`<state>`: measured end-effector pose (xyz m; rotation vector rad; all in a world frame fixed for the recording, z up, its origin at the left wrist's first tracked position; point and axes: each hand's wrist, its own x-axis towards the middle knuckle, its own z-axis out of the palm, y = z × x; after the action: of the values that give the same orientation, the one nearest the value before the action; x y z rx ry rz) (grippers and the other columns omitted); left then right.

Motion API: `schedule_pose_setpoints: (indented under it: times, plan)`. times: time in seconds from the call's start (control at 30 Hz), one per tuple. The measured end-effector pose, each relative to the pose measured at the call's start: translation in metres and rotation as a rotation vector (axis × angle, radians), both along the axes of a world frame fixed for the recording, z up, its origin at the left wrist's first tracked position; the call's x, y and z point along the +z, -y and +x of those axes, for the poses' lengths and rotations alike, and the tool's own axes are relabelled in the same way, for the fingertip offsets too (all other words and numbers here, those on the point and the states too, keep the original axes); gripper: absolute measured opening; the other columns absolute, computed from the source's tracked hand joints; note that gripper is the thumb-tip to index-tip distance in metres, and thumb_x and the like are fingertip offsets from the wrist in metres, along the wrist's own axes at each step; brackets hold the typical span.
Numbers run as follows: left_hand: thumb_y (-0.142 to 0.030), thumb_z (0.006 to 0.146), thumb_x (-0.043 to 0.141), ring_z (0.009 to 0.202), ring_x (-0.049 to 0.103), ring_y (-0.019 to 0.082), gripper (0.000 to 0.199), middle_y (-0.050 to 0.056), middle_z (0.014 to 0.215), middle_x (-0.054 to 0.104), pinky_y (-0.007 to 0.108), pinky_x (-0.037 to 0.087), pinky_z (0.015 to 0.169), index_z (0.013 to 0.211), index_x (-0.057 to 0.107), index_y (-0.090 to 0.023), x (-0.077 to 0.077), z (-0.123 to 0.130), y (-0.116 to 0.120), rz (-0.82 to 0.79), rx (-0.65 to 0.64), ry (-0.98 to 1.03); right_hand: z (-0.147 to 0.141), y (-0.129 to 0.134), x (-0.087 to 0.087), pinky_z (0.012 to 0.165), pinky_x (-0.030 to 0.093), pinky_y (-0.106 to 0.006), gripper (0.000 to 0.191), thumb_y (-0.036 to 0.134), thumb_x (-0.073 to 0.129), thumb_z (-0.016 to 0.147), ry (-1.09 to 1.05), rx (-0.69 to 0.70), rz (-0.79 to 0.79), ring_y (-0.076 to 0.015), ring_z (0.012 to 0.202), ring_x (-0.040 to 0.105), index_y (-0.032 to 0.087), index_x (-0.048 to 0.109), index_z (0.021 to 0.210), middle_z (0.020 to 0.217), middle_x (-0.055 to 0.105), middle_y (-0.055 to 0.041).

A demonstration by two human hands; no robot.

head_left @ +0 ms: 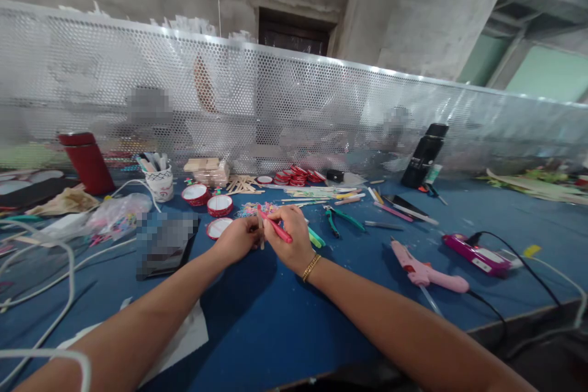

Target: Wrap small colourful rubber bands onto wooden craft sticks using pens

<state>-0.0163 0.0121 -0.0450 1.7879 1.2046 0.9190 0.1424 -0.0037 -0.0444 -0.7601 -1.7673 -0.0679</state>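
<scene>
The left hand point(239, 237) pinches a flat wooden craft stick point(262, 244), roughly upright, probably to steady it; the right hand point(294, 234) grips a pinkish-red marker point(282, 233) like a pen, apparently angled so its end meets the stick. Stick is between the hands, over the blue worktop point(266, 337): thin, pale, reddish near top, stain or marker unclear. Small colourful pieces point(247, 211) lie just behind, seemingly within easy reach.

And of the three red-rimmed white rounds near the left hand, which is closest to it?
The front round, beside the left hand; the middle round and rear round sit farther back, toward the perforated screen.
</scene>
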Motion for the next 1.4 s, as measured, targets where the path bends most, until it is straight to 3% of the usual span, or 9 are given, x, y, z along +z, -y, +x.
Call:
schedule_pose_setpoints:
  times: [0.37, 0.93, 1.4]
  plan:
    - [-0.033, 0.073, 0.056, 0.055, 0.054, 0.012, 0.016, 0.0, 0.064, 0.06, 0.023, 0.043, 0.053, 0.078, 0.059, -0.017, -0.0049, -0.0005, -0.0038, -0.007, -0.033, -0.002, 0.0, 0.0, -0.0004, 0.087, 0.04, -0.036, 0.004, 0.024, 0.054, 0.085, -0.001, 0.011, -0.022, -0.0168, 0.077, 0.057, 0.023, 0.055, 0.081, 0.076, 0.062, 0.0]
    - [-0.035, 0.07, 0.061, 0.053, 0.053, 0.011, 0.019, -0.001, 0.062, 0.059, 0.022, 0.042, 0.052, 0.075, 0.059, -0.016, 0.0041, 0.0039, 0.0033, -0.066, 0.016, 0.039, 0.0023, -0.0003, -0.0009, 0.088, 0.04, -0.037, 0.005, 0.024, 0.053, 0.086, -0.025, -0.035, -0.048, -0.018, 0.081, 0.057, 0.023, 0.056, 0.082, 0.079, 0.063, -0.0009]
    - [-0.036, 0.07, 0.061, 0.054, 0.052, 0.011, 0.02, -0.001, 0.063, 0.058, 0.022, 0.043, 0.051, 0.075, 0.057, -0.017, 0.0011, 0.0023, 0.0014, -0.052, 0.005, 0.017, -0.0008, 0.0022, -0.0022, 0.091, 0.04, -0.038, 0.004, 0.026, 0.054, 0.087, 0.006, -0.02, -0.011, -0.0178, 0.08, 0.057, 0.023, 0.055, 0.084, 0.079, 0.063, -0.0006]
